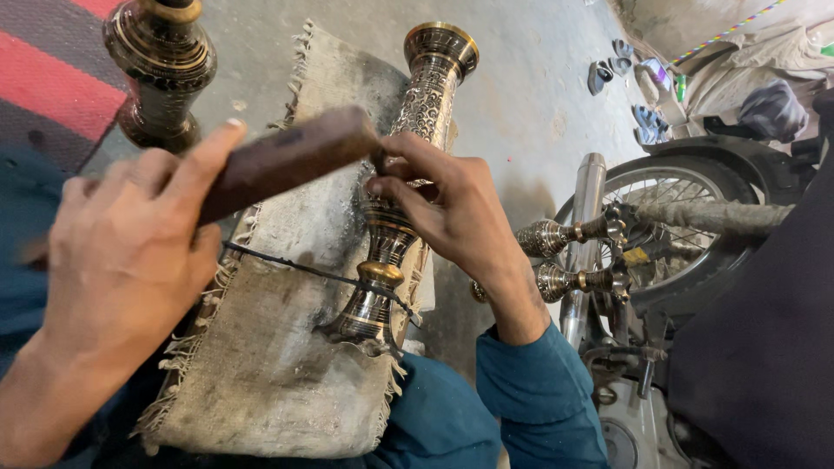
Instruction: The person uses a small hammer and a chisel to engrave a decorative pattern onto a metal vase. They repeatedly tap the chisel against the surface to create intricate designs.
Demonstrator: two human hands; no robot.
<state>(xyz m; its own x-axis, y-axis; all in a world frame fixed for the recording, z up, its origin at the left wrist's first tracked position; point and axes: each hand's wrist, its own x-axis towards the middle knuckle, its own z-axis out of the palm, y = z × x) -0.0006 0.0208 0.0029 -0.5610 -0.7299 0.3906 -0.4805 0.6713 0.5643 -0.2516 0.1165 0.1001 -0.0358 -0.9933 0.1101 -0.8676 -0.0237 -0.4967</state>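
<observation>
Engraved brass vase (408, 165) lying across a burlap pad (269, 347) on the lap.
A second vase (161, 65) stands upper left, a motorcycle wheel (673, 217) crowds the right. Left hand (126, 260) is wrapped tight round a wooden block (287, 161); right hand (452, 213) pinches a thin tool against the vase's neck.
</observation>
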